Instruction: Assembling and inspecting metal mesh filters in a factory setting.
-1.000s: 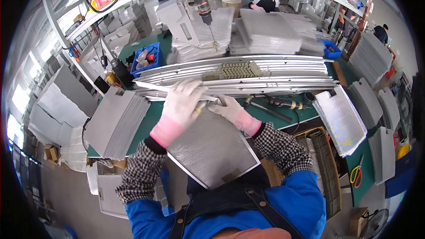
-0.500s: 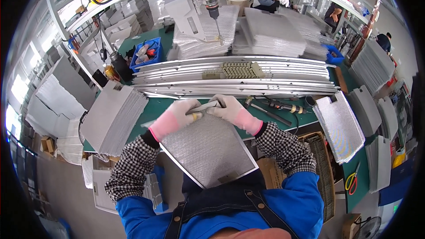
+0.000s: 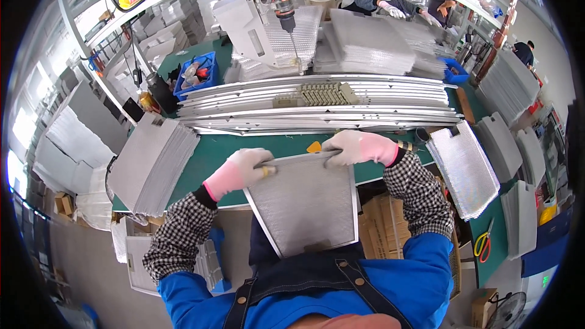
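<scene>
A silvery mesh filter panel (image 3: 308, 207) with a thin pale frame leans toward me at the near edge of the green table, its lower end by my lap. My left hand (image 3: 241, 170), in a white and pink glove, pinches the frame near the panel's top left corner. At the top right, my gloved right hand (image 3: 359, 147) has its fingers closed over the upper edge. A small dark tab (image 3: 317, 247) shows at the panel's lower edge. Just beyond the top edge lies a small orange piece (image 3: 314, 147).
Long metal strips (image 3: 244, 100) lie across the table, with a row of beige clips (image 3: 329, 94) on top. Panel stacks stand left (image 3: 146, 158) and right (image 3: 466, 170). A power screwdriver (image 3: 280, 0) hangs overhead. Scissors (image 3: 483, 245) lie at right. Co-workers are across the table.
My hands have moved apart, the right one rightward. The panel has turned straighter and shifted right. My right hand now covers the hammer. A co-worker's gloved hands have reached out over a stack.
</scene>
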`<act>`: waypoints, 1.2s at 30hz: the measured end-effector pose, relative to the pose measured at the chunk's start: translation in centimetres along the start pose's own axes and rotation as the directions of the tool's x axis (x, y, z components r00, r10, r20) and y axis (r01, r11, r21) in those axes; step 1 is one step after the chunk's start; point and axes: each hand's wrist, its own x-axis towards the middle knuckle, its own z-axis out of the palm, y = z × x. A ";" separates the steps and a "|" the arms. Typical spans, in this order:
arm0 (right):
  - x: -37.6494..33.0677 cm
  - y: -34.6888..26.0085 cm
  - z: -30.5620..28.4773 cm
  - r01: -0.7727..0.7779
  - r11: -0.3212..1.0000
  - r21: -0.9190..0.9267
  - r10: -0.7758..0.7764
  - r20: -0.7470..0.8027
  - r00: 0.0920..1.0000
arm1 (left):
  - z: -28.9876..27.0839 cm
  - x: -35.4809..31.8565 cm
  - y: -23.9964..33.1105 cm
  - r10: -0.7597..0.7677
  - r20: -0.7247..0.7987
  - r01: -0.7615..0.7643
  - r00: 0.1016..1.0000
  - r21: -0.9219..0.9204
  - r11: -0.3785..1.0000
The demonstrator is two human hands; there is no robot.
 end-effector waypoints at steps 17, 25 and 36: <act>3.9 -2.6 4.0 0.154 0.979 -0.131 -0.169 -0.109 0.980 | -0.7 1.8 1.2 -0.014 0.234 0.030 0.972 -0.067 0.997; 1.8 -2.2 2.5 0.185 0.978 0.101 -0.181 -0.043 0.982 | 4.4 -0.6 0.7 -0.037 -0.280 0.011 0.959 -0.094 0.996; -0.6 -1.8 1.6 0.153 0.963 0.222 -0.159 0.010 0.987 | 10.7 0.4 4.4 -0.257 -0.730 -0.262 0.633 -0.514 0.817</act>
